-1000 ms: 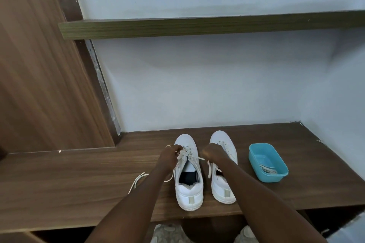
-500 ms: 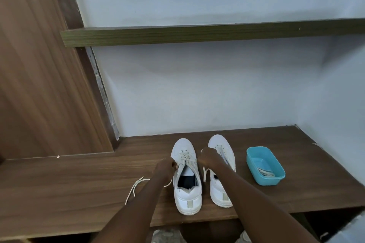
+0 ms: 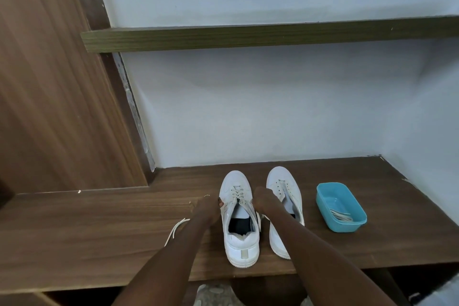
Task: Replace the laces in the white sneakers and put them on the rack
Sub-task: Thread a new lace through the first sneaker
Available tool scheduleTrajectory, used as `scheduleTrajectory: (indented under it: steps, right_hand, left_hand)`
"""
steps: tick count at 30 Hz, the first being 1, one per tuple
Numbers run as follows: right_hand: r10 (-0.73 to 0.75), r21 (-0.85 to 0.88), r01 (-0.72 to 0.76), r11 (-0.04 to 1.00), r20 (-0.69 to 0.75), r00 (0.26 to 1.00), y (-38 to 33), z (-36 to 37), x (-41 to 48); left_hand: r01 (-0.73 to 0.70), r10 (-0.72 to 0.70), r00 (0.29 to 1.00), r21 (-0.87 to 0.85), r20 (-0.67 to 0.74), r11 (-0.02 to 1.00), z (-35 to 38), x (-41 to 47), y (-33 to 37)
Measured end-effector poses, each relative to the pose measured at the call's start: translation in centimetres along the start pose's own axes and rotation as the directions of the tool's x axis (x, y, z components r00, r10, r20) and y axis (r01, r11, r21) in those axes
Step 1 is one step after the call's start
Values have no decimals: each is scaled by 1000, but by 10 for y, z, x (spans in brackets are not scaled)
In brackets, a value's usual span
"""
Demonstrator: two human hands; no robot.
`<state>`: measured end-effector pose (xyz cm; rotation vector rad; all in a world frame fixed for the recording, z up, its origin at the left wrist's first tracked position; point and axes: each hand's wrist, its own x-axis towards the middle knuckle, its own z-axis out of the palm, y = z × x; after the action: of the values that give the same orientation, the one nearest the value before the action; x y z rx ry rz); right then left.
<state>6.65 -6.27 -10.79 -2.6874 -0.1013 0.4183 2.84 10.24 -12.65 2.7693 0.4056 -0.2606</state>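
Note:
Two white sneakers stand side by side, toes to the wall, on the wooden shelf [image 3: 99,236]. The left sneaker [image 3: 239,221] has a cream lace [image 3: 236,192] threaded through its upper eyelets. My left hand [image 3: 208,208] pinches one end of that lace at the shoe's left side; loose lace [image 3: 176,228] trails on the shelf beside my forearm. My right hand [image 3: 263,199] grips the other lace end between the two shoes. The right sneaker [image 3: 283,194] is partly hidden by my right arm and shows bare eyelets.
A blue plastic tub [image 3: 340,206] with laces inside sits right of the shoes. A higher wooden shelf [image 3: 248,35] runs along the pale wall. A wooden panel [image 3: 49,94] closes the left side. Patterned footwear [image 3: 216,295] shows below the shelf edge.
Both hands have drawn back toward me along the left sneaker, pulling the lace ends down from the upper eyelets. The camera has tilted so the shoes sit lower in view.

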Motion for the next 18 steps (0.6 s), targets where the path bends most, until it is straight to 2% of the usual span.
scheduleTrajectory:
  steps: [3,6,10,14,16,18]
  right_hand:
    - [-38,42,39,998,-18,999,0,1,2]
    - [-66,104,68,992,-25,998,0,-5,-1]
    - [-186,46,186,981,-17,982,2,-8,-1]
    - [-233,-21,233,972,-172,957,-2,-9,-5]
    - [-244,58,260,964,-194,950,-8,-12,-7]
    - [-249,195,276,941,-150,957,-16,-16,-10]
  left_hand:
    - [0,0,1000,-78,-6,997,-2,-6,1]
    - [-21,23,1000,-263,5,965,-4,-9,-1]
    - [-66,57,998,-376,-36,924,-11,-12,-3]
    - [-111,78,993,-439,-94,891,-18,-14,0]
    - [-140,84,986,-456,-141,879,-25,-16,4]
    - [-179,102,977,-461,-188,869,-33,-19,11]
